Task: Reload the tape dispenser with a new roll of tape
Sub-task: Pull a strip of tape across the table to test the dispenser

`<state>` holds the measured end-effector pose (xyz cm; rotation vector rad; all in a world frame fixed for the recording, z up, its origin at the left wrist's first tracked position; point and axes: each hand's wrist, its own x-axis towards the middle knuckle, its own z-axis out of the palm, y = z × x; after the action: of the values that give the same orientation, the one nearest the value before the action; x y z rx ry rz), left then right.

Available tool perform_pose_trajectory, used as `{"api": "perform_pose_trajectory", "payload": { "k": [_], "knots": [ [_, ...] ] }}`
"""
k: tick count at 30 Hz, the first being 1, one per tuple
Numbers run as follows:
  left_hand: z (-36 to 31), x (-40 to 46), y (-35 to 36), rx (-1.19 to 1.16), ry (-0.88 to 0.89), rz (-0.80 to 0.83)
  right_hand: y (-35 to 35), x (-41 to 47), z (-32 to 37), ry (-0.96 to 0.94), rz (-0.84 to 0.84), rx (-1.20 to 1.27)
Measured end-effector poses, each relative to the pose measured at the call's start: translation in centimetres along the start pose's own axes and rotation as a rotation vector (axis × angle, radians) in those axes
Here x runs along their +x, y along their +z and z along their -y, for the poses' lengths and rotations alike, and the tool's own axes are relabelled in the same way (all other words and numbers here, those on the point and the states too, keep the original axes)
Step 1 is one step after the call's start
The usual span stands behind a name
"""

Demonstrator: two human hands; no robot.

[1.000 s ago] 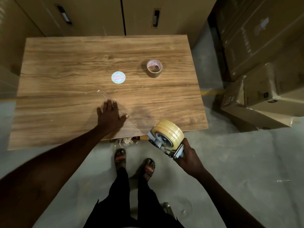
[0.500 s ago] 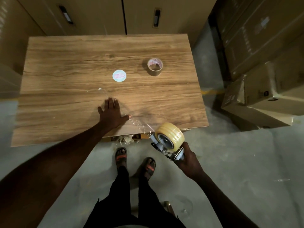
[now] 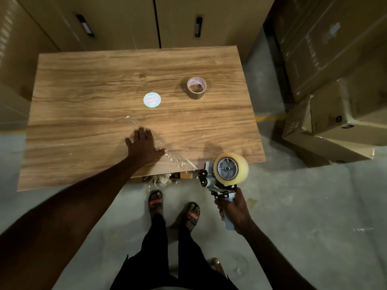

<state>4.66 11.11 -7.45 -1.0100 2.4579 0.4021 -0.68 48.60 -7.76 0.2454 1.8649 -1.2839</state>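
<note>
My right hand grips the handle of a grey tape dispenser, held just off the table's near right edge. A full roll of clear yellowish tape sits on its wheel. A strip of clear tape runs from the dispenser across the wood to my left hand, which lies flat with fingers spread and presses the strip onto the table. Farther back stand an empty brown cardboard tape core and a round pale label disc.
Stacked cardboard boxes crowd the right side. Beige cabinets stand behind the table. My feet in sandals are on the grey floor below the near edge. Crumpled clear tape hangs under that edge.
The dispenser has swung right and turned so the roll's hub faces up, drawing the tape strip longer. My left hand has stayed flat on the table.
</note>
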Motion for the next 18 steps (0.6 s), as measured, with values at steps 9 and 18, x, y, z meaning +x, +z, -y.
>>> {"api": "perform_pose_trajectory", "payload": {
  "k": [9, 18],
  "knots": [
    [-0.2, -0.3, -0.6, -0.007, 0.0, 0.015, 0.8, -1.3, -0.8, -0.02, -0.046, -0.053],
    [-0.1, -0.6, -1.0, 0.017, 0.007, 0.001, 1.5, -1.2, -0.6, -0.125, -0.139, -0.312]
  ]
}}
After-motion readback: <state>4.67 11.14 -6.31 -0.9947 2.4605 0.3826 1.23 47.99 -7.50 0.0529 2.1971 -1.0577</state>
